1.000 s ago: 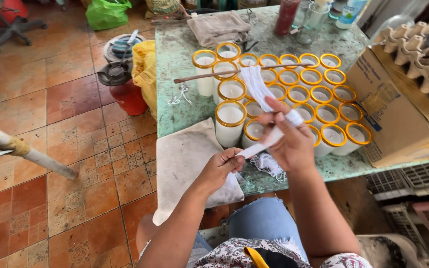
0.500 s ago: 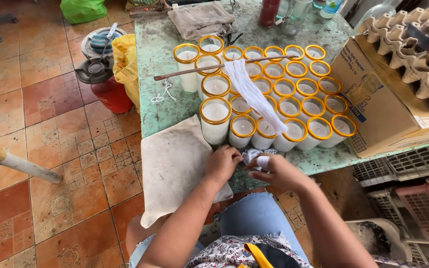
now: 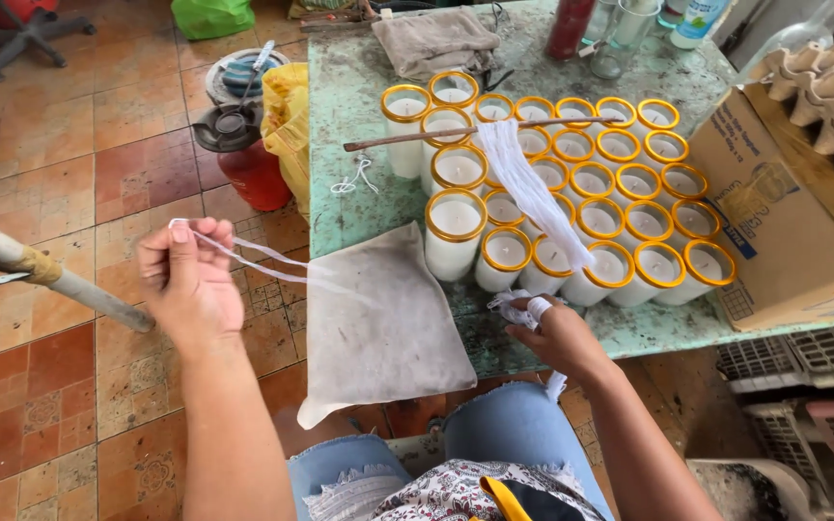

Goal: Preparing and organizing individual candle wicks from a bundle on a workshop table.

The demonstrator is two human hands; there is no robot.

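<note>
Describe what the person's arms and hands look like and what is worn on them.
Both forearms are bare, with no sleeves, gloves, watch or bracelets in view. The left hand wears nothing. A finger of the right hand is wrapped in white tape or bandage.

left hand [image 3: 190, 285] swung out leftward, white string [image 3: 272, 262] drawn taut

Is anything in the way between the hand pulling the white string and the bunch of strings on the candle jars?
Nothing blocks it. The left hand holds one thin white string out over the tiled floor. The string runs freely above the grey cloth towards the right hand by the white string bundle lying on the gold-rimmed candle jars.
</note>
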